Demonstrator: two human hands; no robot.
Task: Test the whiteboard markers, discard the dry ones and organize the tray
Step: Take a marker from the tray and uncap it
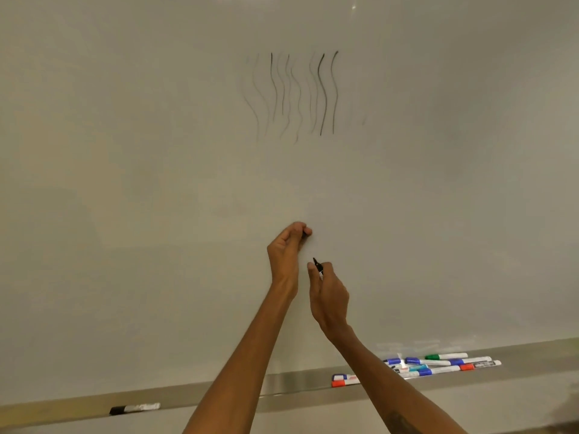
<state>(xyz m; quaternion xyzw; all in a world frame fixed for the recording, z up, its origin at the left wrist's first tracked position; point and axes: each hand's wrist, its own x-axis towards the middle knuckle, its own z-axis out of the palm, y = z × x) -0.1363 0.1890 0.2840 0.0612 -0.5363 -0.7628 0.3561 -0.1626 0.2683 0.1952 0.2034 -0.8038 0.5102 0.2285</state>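
My right hand (329, 292) holds an uncapped black marker (318, 266), tip up, close to the whiteboard (156, 151). My left hand (286, 245) is raised just above and left of it, its fingertips pinched on a small dark thing that looks like the marker's cap (304, 234). Several wavy black test lines (297, 95), some faint and some dark, run down the board higher up. Along the metal tray (219, 393) lie a lone black marker (134, 408) at the left, a red and a blue marker (344, 380) in the middle, and a cluster of coloured markers (445, 364) at the right.
The tray runs the whole width under the board, rising toward the right. My right forearm crosses in front of the middle markers and hides part of them. Below the tray is a plain pale wall strip.
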